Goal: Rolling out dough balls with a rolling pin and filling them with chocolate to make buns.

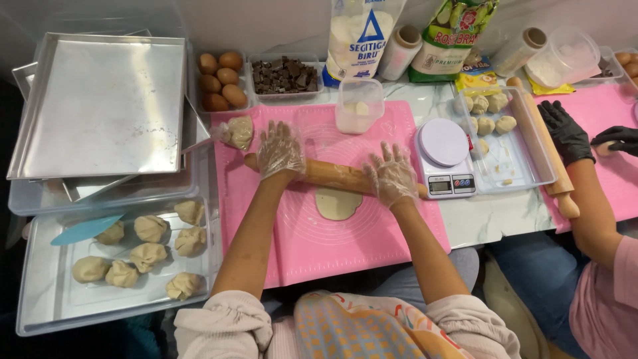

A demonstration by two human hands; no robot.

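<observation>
Wooden rolling pin [335,175] lies across the pink silicone mat [312,239], over a flat beige dough round [337,203] near mid-mat. Left hand [280,150] and right hand [391,174], in clear plastic gloves, press it with fingers spread flat, probably for even pressure. The pin hides the round's far edge.

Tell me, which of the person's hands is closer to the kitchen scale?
The right hand. It presses on the rolling pin just left of the kitchen scale. The left hand rests on the pin's far end, near the bag of dough.
</observation>
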